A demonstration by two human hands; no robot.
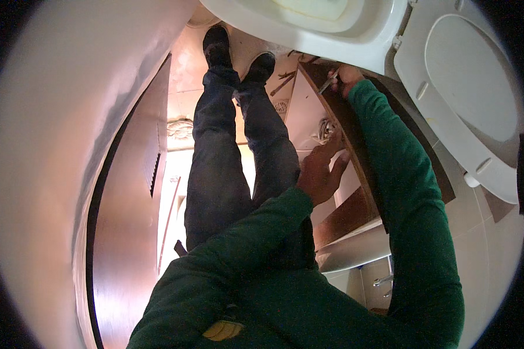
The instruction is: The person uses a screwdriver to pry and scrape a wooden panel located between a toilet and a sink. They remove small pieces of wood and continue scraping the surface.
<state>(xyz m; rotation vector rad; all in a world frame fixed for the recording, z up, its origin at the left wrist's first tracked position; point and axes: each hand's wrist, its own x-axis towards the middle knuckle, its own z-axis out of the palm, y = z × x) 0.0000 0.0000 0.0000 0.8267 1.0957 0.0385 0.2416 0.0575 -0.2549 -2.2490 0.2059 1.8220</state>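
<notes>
My right hand (348, 77) is closed on a thin silvery tool (328, 83) at the far end of a brown wooden cabinet (355, 134). The tool's narrow, light-coloured part points along the cabinet's edge; its exact kind is too small to tell. My left hand (323, 174) is nearer to me, its thumb apart and its fingers stretched toward the cabinet's edge. Whether the fingertips touch the wood is unclear. A coiled pale hose or cord (325, 129) shows just beyond those fingers.
A white toilet (378, 49) with its lid raised (471, 81) stands beyond the cabinet. Brown wood strips (282, 84) and a floor drain (281, 106) lie near my shoes (259, 67). At the left is a wooden door (125, 215). A tap (383, 281) shows under my right arm.
</notes>
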